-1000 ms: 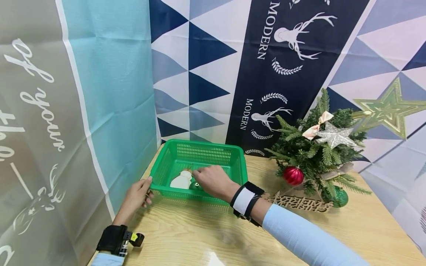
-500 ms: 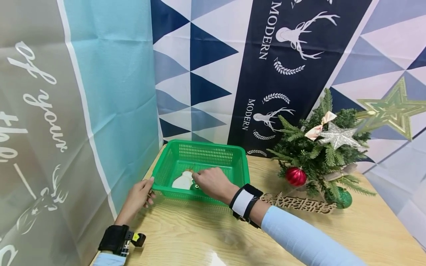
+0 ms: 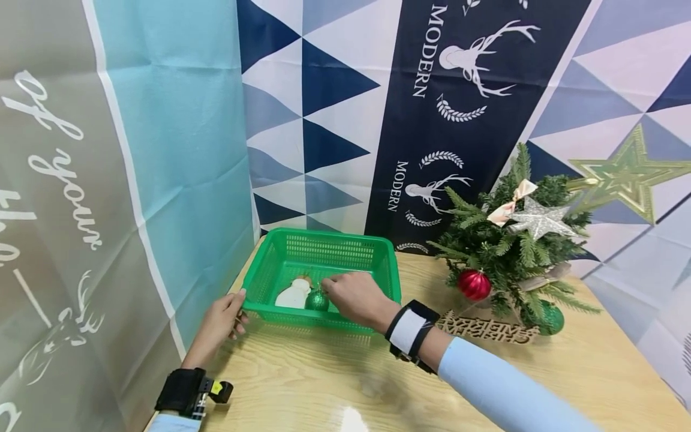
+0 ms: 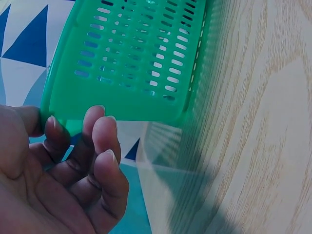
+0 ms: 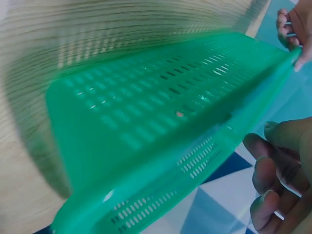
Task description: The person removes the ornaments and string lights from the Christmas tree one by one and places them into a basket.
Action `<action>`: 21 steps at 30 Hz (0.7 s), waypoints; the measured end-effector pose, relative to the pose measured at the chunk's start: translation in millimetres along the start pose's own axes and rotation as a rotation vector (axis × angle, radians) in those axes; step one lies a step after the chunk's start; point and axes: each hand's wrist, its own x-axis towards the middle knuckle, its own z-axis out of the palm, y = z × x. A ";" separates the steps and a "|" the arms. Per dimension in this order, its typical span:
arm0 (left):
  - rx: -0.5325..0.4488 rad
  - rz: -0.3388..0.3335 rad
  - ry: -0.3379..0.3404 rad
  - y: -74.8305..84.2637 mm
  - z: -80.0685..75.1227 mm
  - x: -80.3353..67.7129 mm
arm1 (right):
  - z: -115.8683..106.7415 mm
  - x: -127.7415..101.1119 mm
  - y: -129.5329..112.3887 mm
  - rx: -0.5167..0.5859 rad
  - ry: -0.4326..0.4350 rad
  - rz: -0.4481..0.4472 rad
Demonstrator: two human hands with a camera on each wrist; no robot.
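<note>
A green plastic basket (image 3: 329, 240) with slotted walls stands on the wooden table. My left hand (image 3: 220, 321) grips its near left corner, thumb over the rim and index finger under it; the other fingers curl loosely in the left wrist view. Inside lie a flat white snowman-shaped ornament (image 3: 293, 296) and, beside it, a glittery green ball ornament (image 3: 317, 301). My right hand (image 3: 357, 295) is over the basket's near side, fingertips just right of the ball's top. In the right wrist view its fingers (image 5: 265, 173) are loosely bent, with nothing visible between them.
On the right stands a small Christmas tree (image 3: 513, 240) bearing a red ball (image 3: 474, 284), a silver star (image 3: 542, 219) and a large gold star (image 3: 626, 177). A wooden Merry Christmas sign (image 3: 488, 329) is before it. Printed cloth (image 3: 189, 150) hangs close behind and left.
My right hand has shifted slightly right, away from the green ball, which now shows whole with its top turned up. My left hand keeps its grip on the basket's corner.
</note>
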 end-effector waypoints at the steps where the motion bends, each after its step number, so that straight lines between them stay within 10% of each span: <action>1: -0.001 -0.003 -0.003 -0.6 0.2 -0.1 | -3.9 -4.3 2.3 0.007 0.006 0.008; 11: 0.025 0.003 -0.014 0.8 -0.3 2.0 | -86.0 -64.2 60.7 0.091 -0.012 0.184; 21: 0.040 0.004 -0.022 -1.7 -0.2 2.1 | -185.7 -110.0 136.9 -0.113 -0.034 0.356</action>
